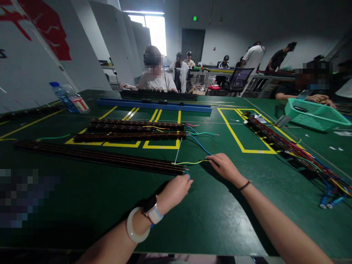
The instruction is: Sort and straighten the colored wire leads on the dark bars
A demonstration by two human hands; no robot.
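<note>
A long black strip carrying copper-coloured lines lies across the green table in front of me. By its right end, my left hand is closed, fingers curled around a short blue wire. My right hand pinches the end of a yellow-green wire, which runs from that strip's end. Another blue wire comes from a second black strip behind and passes close to my right fingertips. A thin white tie stands up at the near strip's end.
More black strips and a blue rail lie farther back. At right are a bundle of coloured wires and a green basket. Plastic bottles stand at left. A person sits across the table.
</note>
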